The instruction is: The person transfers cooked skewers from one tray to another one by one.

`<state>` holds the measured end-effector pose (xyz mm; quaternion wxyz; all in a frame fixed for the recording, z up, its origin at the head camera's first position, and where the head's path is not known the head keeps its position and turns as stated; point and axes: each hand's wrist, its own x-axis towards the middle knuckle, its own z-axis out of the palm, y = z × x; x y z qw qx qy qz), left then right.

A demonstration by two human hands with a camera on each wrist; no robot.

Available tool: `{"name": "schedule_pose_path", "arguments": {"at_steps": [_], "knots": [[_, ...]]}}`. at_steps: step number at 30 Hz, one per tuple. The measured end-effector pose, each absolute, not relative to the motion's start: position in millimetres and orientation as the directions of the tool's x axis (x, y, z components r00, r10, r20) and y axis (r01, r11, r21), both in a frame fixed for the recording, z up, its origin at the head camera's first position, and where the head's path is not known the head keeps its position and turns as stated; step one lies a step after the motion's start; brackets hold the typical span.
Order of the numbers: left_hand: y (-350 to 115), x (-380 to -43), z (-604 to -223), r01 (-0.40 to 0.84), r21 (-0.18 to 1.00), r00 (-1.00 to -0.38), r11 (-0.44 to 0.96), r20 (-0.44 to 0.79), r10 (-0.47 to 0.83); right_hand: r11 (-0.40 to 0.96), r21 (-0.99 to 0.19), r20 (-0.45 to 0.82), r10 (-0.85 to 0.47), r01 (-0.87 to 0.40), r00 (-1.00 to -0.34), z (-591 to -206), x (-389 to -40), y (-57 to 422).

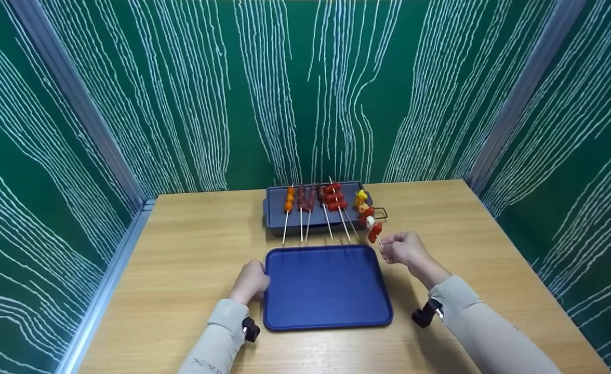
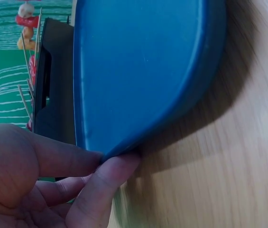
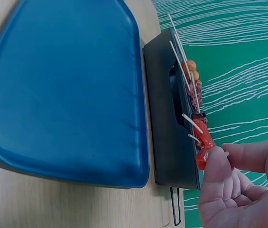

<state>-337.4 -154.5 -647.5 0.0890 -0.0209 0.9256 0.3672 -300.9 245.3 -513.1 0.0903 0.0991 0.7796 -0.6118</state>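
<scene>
My left hand (image 1: 253, 278) pinches the left rim of a blue rectangular tray (image 1: 326, 291) between thumb and forefinger, as the left wrist view shows close up. My right hand (image 1: 403, 248) pinches the bare stick end of a mixed skewer (image 1: 370, 222) with yellow, orange, red and white pieces. This skewer slants over the right front corner of a dark grey grill (image 1: 276, 208). Across the grill lie other skewers: one of orange balls (image 1: 289, 200), several of dark red meat (image 1: 301, 197), and red sausages (image 1: 335, 197). Their bare sticks point toward the tray.
The grill stands just behind the tray on a light wooden table (image 1: 196, 239). From its right end sticks out a wire handle (image 1: 381, 213). Green walls (image 1: 264, 93) with white wavy lines rise behind the table and on both sides.
</scene>
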Motion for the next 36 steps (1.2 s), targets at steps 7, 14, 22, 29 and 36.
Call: {"name": "schedule_pose_path", "arguments": {"at_steps": [7,14,22,29,36], "knots": [[-155,-339,-649,-0.115,0.681,-0.982,0.723,-0.186,0.020,0.211,-0.940,-0.266,0.035,0.268,-0.963,-515,-299,247],[-156,-339,-649,-0.120,0.688,-0.981,0.715,-0.194,0.022,0.188,-0.946,-0.267,0.018,0.266,-0.963,-519,-295,250],[-156,-340,-648,-0.086,0.668,-0.985,0.739,-0.168,0.037,0.181,-0.943,-0.280,0.011,0.278,-0.960,-523,-292,253],[-156,-339,-647,-0.095,0.656,-0.984,0.749,-0.176,0.029,0.187,-0.937,-0.303,-0.018,0.295,-0.953,-524,-287,257],[-156,-340,-650,-0.109,0.666,-0.981,0.738,-0.193,0.029,0.217,-0.924,-0.327,-0.018,0.315,-0.945,-525,-281,260]]}}
